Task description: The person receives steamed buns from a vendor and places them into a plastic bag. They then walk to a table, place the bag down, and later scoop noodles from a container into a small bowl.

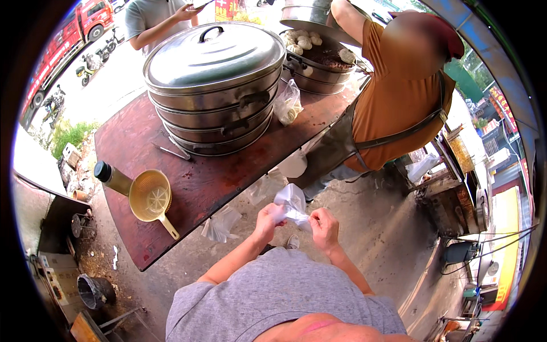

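A thin, whitish plastic bag [292,200] is stretched between my two hands, in front of my body and just off the table's near edge. My left hand [268,221] pinches its left side. At the other side, the fingers of my right hand [323,228] are closed on the bag's edge. Whatever the bag might contain cannot be made out. Over the table stands a stack of metal steamers [213,114] with a domed lid [219,54]. Closer to me on the left lies a yellow plastic strainer [149,196] with a handle.
The reddish-brown table [194,188] carries a flask [111,175], tongs [171,149] and a bag of buns [288,104]. A co-worker in an orange shirt [393,114] lifts a steamer tier [313,20] over another steamer with buns [302,41]. Across the table, another person [162,23] holds a phone.
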`<state>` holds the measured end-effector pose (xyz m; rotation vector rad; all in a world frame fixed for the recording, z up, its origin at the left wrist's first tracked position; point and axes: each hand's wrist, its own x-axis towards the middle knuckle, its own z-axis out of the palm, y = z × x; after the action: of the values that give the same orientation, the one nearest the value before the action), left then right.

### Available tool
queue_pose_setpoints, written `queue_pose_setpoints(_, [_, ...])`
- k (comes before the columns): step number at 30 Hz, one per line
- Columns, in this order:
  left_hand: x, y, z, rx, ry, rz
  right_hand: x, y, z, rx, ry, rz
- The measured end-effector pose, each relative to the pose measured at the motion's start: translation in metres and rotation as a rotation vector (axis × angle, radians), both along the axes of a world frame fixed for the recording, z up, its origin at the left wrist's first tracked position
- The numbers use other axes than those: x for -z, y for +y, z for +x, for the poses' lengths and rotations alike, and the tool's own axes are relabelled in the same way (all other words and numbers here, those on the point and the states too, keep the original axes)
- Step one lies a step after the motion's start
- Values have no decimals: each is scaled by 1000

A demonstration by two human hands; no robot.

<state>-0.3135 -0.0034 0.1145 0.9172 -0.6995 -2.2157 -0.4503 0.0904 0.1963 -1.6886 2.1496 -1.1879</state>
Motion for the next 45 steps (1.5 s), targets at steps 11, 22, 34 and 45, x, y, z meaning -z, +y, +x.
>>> queue_pose_setpoints(11, [12,-50,4,-494,-198,-344,30,15,-32,182,153,183])
queue_pose_setpoints(22, [-35,-20,-3,46,-447,-1100,8,-39,1,-82,153,59])
queue_pose_setpoints(34, [26,-63,70,-48,-1130,-967,26,-32,-50,248,440,16])
queue_pose_setpoints(45, [-141,-51,50,-466,-153,-1561,-144,-58,-7,128,277,-879])
